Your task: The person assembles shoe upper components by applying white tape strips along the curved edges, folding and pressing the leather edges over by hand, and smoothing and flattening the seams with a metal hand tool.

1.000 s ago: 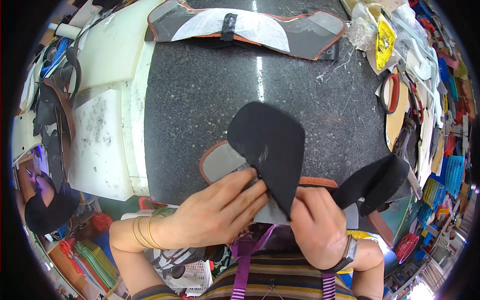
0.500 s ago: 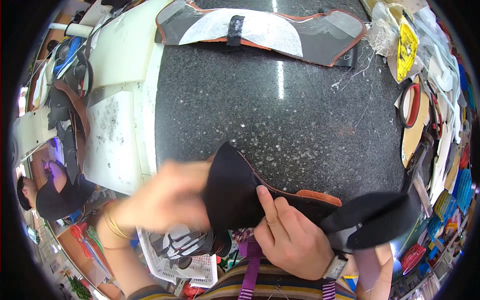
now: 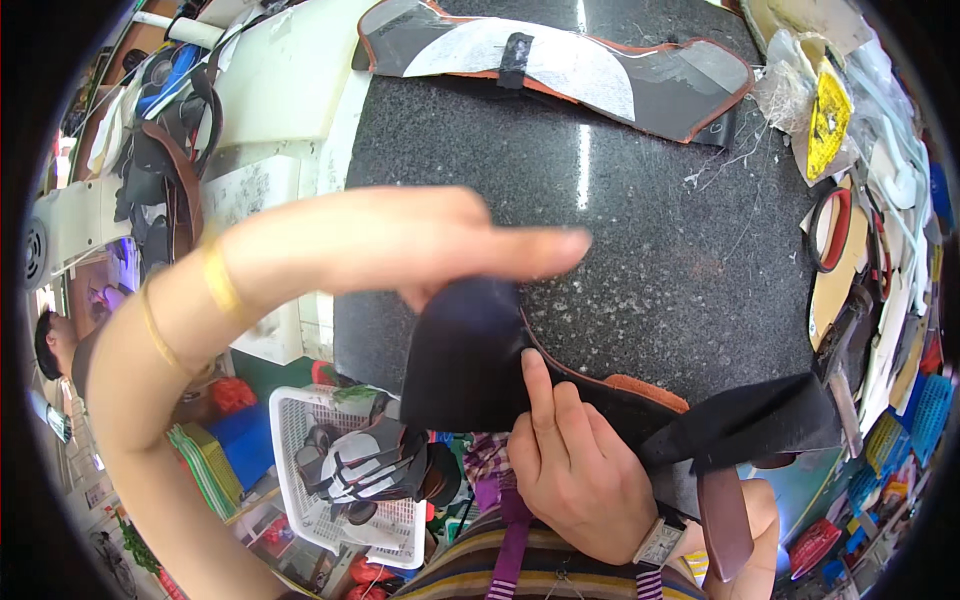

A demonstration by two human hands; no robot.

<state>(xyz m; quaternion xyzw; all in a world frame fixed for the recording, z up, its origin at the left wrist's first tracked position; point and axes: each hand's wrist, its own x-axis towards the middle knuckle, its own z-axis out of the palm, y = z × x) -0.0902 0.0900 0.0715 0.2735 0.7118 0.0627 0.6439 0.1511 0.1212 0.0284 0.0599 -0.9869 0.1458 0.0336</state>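
Note:
A long, black, leather-like piece (image 3: 465, 355) with a reddish-brown edge lies bent along the near edge of the dark speckled table, its right end folded over. My right hand (image 3: 590, 475) grips it from the near side, one finger stretched along its brown rim and the others curled. Above the piece's left end, my left hand (image 3: 430, 240) is smeared by motion. One digit points right over the table; the other fingers are mostly hidden, so their hold is unclear. Across the table's far side lies a dark grey shaped piece (image 3: 655, 100) with brown edging, a white half-round patch and black tape.
Below the left forearm, a white plastic basket (image 3: 283, 440) holds several cut pieces. Scissors with red-and-black handles (image 3: 830, 230) lie at the right edge, near a yellow pad (image 3: 828, 125) and plastic scraps. A white machine bed (image 3: 265, 95) borders the table's left. Another person sits far left.
My left hand has risen and swung right from the piece's left side to above its top edge. My right hand keeps its place on the piece. The view has shifted slightly.

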